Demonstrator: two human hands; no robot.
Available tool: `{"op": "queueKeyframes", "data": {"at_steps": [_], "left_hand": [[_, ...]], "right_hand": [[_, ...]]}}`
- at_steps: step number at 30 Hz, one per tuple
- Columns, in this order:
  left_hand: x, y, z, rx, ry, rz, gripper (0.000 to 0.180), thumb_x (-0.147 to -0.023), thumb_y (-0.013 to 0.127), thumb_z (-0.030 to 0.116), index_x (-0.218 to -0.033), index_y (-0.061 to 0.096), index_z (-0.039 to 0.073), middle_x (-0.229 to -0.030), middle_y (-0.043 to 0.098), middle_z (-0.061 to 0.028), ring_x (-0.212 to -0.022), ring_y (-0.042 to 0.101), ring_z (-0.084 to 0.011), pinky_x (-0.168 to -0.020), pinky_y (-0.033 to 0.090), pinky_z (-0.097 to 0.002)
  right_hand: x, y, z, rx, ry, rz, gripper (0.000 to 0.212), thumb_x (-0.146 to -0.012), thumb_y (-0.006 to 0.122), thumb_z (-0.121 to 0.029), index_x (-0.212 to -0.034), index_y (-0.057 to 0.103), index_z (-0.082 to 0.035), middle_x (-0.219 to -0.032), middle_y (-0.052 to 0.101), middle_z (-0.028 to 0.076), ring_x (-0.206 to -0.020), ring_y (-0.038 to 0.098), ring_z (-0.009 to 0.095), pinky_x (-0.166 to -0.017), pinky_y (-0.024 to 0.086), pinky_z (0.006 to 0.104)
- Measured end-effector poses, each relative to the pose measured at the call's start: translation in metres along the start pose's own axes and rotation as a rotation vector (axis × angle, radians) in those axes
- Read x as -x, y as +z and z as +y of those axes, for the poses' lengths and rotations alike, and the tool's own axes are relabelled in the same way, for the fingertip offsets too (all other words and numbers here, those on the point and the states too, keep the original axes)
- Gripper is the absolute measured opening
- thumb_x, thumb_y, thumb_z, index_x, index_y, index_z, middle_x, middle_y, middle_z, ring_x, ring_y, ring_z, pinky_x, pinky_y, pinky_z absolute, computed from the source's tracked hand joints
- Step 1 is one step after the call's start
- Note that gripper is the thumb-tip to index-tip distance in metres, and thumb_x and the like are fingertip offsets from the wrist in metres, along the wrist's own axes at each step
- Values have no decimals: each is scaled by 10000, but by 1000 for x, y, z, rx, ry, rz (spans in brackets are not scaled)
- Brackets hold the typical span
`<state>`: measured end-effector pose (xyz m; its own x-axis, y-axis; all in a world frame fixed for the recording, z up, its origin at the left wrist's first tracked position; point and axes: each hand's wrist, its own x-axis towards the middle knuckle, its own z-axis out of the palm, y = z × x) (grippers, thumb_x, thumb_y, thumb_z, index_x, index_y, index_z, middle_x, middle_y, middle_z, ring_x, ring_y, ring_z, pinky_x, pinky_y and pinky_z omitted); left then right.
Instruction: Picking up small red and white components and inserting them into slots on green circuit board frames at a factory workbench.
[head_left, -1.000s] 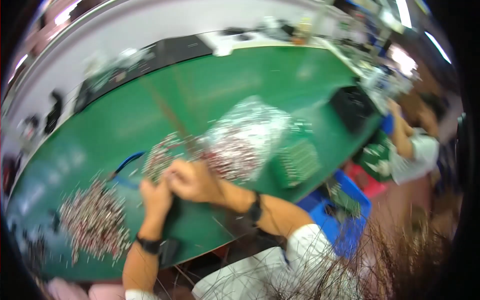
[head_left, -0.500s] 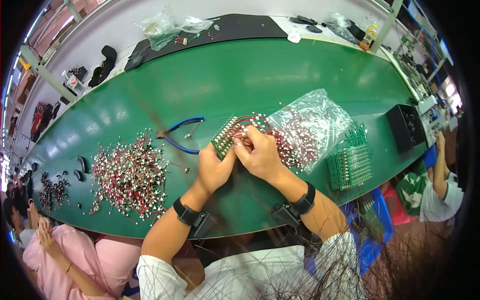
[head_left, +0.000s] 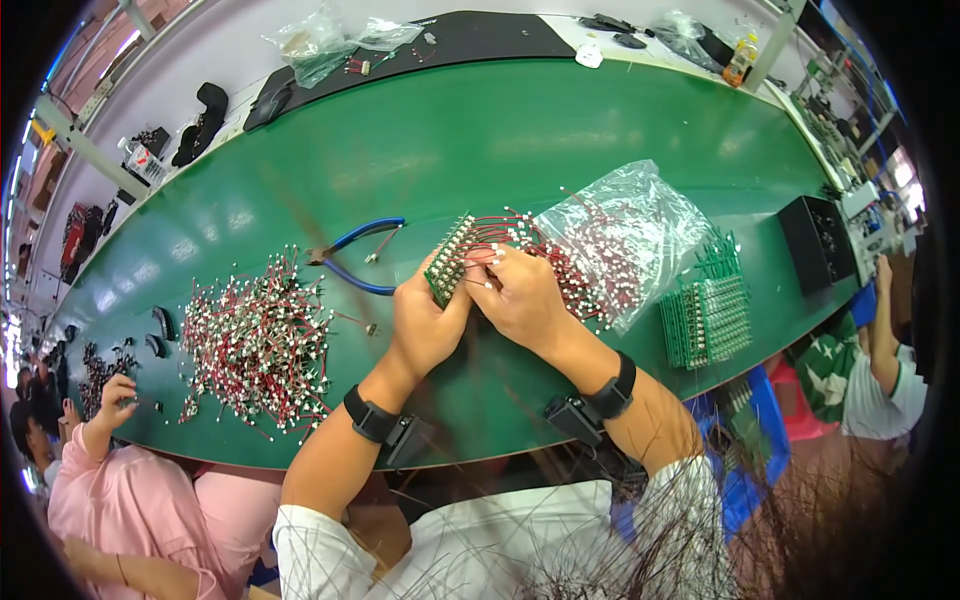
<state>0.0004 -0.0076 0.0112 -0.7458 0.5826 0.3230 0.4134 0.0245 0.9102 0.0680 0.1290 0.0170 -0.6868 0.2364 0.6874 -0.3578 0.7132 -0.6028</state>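
Note:
My left hand (head_left: 425, 318) is closed round the lower part of a green circuit board panel (head_left: 449, 262), which is tilted and lined with rows of small light-coloured parts. Red wires (head_left: 492, 222) with white plugs run from the board's upper right edge toward a heap on the right. Against the board's right side, my right hand (head_left: 524, 303) pinches a red wire with white connectors; its fingertips are partly hidden. Both wrists wear black straps with small boxes.
Left lies a heap of red wires (head_left: 257, 350); blue-handled pliers (head_left: 345, 262) rest behind it. On the right are a clear plastic bag (head_left: 640, 225), stacked green boards (head_left: 706, 322) and a black box (head_left: 815, 243). A co-worker's hand (head_left: 117, 395) is beside small black parts (head_left: 98, 372).
The board stands a little steeper in my left hand, while my right hand stays beside it. At the left, the co-worker's hand has reached onto the table near the black parts.

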Motion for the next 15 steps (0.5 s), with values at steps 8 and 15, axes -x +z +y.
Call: {"op": "queueKeyframes", "data": {"at_steps": [8, 15], "left_hand": [[-1, -2, 9, -85, 91, -2, 399, -893, 642, 6, -1282, 570, -48, -1119, 697, -216, -1031, 697, -240, -870, 536, -331], [-1, -2, 4, -79, 77, -1, 397, -893, 639, 5, -1280, 571, -48, -1118, 696, -221, -1033, 699, -246, -865, 538, -333]], "right_hand": [[-1, 0, -3, 20, 3, 16, 80, -833, 673, -87, -865, 649, -18, -739, 630, 130, -595, 623, 327, -512, 508, 398], [-1, 0, -1, -2, -6, 7, 67, -830, 672, -83, -853, 648, -24, -737, 627, 126, -596, 620, 333, -513, 507, 404]]}}
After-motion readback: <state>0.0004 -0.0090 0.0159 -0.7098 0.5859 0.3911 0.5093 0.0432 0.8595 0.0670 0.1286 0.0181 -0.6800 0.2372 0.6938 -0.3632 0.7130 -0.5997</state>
